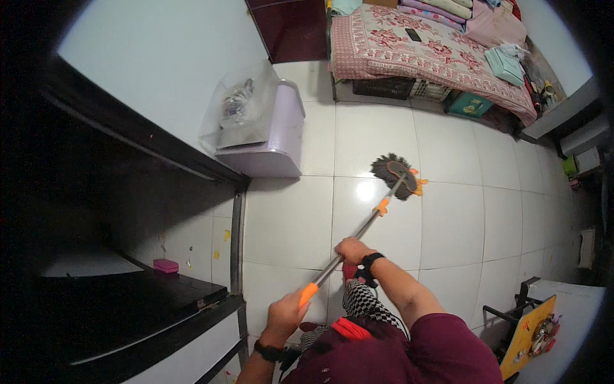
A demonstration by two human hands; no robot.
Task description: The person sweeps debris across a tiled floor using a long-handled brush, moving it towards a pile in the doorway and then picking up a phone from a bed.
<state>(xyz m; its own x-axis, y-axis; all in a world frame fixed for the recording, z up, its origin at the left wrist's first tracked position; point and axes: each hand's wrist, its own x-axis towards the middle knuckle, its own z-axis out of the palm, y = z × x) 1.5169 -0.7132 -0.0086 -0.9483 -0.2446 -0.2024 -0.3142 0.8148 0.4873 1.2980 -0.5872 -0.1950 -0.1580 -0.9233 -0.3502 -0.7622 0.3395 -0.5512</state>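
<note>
My left hand is closed around the orange grip at the near end of a mop handle. Farther along, my right hand wraps the metal pole. The pole slants away from me and to the right, with an orange collar on its lower part. At its far end the dark grey fringed mop head rests on the white tiled floor. Orange pieces show at the right side of the mop head.
Left of the mop stands a lilac cabinet with a clear plastic bin on top. A bed with a red floral sheet spans the back, crates beneath it. At lower right is a yellow board; a dark doorframe runs left.
</note>
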